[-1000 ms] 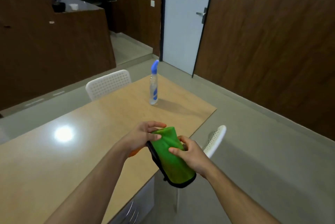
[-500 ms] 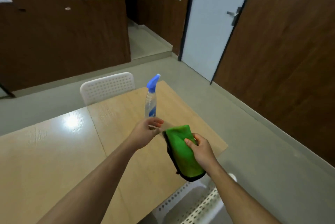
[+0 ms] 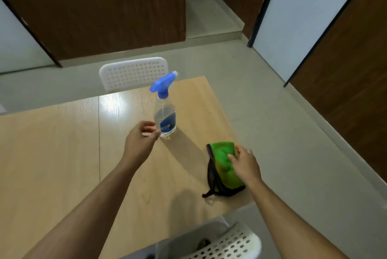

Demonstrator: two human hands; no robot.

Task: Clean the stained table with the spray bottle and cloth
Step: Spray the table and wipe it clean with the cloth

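L fingers point(image 3: 149, 127) curled loose by clear plastic spray bottle point(image 3: 165, 119) | R fingers point(image 3: 235, 155) grip fuzzy green cloth point(image 3: 225, 166)

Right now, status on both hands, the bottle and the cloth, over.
Left hand open, fingertips at spray bottle, no grip yet. Right hand grips green cloth at table edge. Bottle upright. Nothing in the way.

left hand point(image 3: 139, 141) nearing spray bottle point(image 3: 165, 119) (upright), cloth point(image 3: 224, 166) held

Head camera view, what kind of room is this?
Probably a dining or break area in a home or office: a light wooden table with white perforated chairs pulled up, dark wood-panelled walls, and a white door.
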